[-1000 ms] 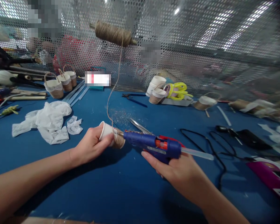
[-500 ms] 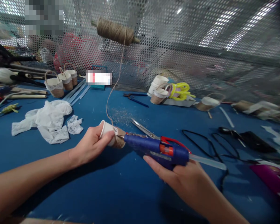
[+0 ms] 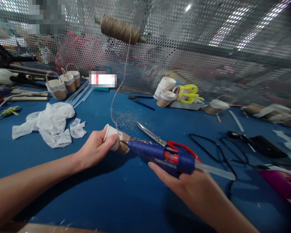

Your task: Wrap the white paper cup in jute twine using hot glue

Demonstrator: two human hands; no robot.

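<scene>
My left hand (image 3: 95, 147) is closed around a white paper cup (image 3: 109, 132), tilted on its side, whose lower part is wrapped in brown material. From the cup, a strand of twine (image 3: 113, 100) runs up to a twine spool (image 3: 120, 29) mounted on the mesh. My right hand (image 3: 184, 184) grips a blue hot glue gun (image 3: 157, 153), with a clear glue stick (image 3: 215, 171) projecting from its rear. The gun's nozzle is at the cup's brown side; whether it touches cannot be made out. Red-handled scissors (image 3: 155, 137) lie behind the gun, partly covered by it.
White lace (image 3: 50, 124) lies at left, near small handled cups (image 3: 57, 89). Pliers (image 3: 143, 102) and stacked paper cups (image 3: 163, 87) are farther back. A black cord (image 3: 215, 145) and a purple item (image 3: 278, 187) lie at right. Perforated metal mesh (image 3: 184, 58) borders the blue table (image 3: 126, 197).
The glue gun has shifted slightly left along the cup's side, and more of the scissors' red handle shows. The left hand and cup are nearly unchanged; the camera view moved a little.
</scene>
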